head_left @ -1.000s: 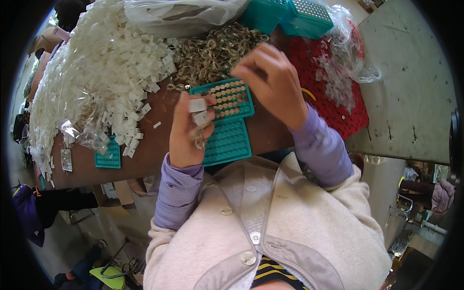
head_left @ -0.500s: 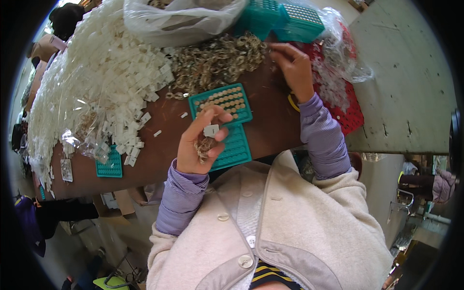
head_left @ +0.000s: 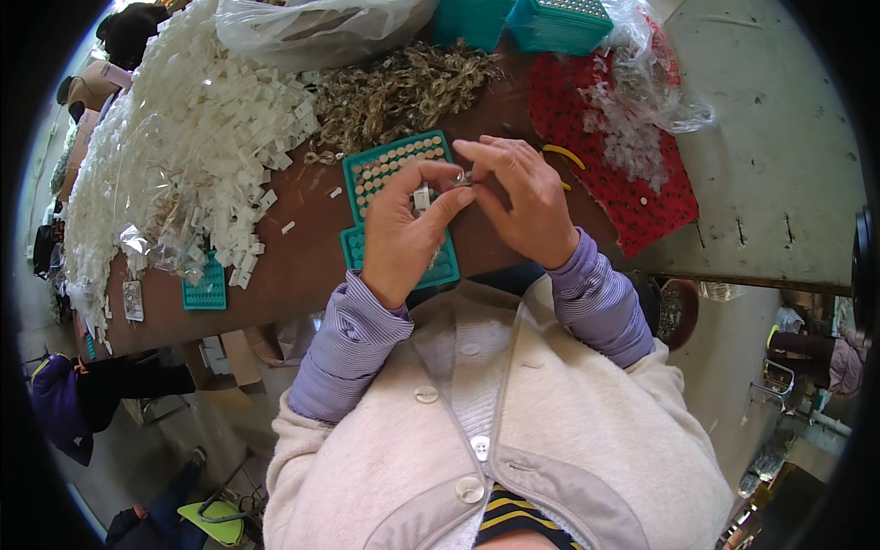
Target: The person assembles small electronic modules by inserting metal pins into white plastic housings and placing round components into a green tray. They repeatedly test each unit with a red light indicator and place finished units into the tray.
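In front of my chest, my left hand (head_left: 403, 225) is closed around a small white square plastic piece (head_left: 422, 196). Its thumb and forefinger also meet a small shiny metal piece (head_left: 465, 179). My right hand (head_left: 527, 197) pinches at that same metal piece from the other side, its fingertips nearly touching the left ones. Beneath the hands lies a teal tray (head_left: 350, 168) with rows of round tan pieces, partly covered by my left hand. A second teal tray (head_left: 444, 266) sits nearer my body, mostly hidden by that hand.
A large heap of white plastic pieces (head_left: 211, 119) covers the table's left side. Behind the trays are a pile of brownish metal parts (head_left: 394, 96) and a white plastic bag (head_left: 321, 37). Clear bits lie on red cloth (head_left: 655, 215) at right, beside a yellow-handled tool (head_left: 564, 156).
My right hand has come from beside the metal pile to meet my left hand. The left hand has moved slightly up and right, its fingers now at the small metal piece.
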`<move>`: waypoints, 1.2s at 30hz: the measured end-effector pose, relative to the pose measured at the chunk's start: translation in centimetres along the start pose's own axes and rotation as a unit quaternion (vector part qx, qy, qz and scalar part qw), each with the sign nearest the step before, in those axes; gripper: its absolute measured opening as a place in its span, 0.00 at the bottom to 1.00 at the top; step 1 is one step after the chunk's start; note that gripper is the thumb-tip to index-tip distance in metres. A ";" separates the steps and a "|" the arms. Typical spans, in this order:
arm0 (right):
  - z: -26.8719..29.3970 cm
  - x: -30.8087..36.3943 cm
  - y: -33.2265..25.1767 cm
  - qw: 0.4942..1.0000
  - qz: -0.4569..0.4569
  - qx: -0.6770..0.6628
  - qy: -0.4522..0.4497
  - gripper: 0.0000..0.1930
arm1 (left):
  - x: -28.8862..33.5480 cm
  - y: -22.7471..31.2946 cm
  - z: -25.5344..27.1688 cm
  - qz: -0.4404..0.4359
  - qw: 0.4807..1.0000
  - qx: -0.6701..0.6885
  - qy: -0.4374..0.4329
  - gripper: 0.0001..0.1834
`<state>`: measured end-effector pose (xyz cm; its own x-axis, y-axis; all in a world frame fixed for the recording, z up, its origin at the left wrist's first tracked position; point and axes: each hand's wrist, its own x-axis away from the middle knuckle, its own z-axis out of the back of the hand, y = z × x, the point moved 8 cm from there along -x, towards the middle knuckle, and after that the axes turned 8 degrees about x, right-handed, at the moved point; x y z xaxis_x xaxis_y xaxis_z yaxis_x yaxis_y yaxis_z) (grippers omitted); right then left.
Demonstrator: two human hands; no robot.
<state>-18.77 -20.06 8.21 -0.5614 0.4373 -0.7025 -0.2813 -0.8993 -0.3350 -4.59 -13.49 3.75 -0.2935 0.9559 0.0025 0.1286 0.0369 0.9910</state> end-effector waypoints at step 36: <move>-3.5 1.5 -3.2 0.979 -0.122 -0.124 -0.102 0.07 | -8.7 1.7 19.7 -0.053 0.698 -0.675 0.234 0.17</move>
<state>-16.01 -16.58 6.08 -0.6514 0.6102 -0.4510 -0.2426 -0.7306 -0.6382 16.83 -16.01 2.81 -0.5517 0.7567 -0.3507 -0.8338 -0.5097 0.2120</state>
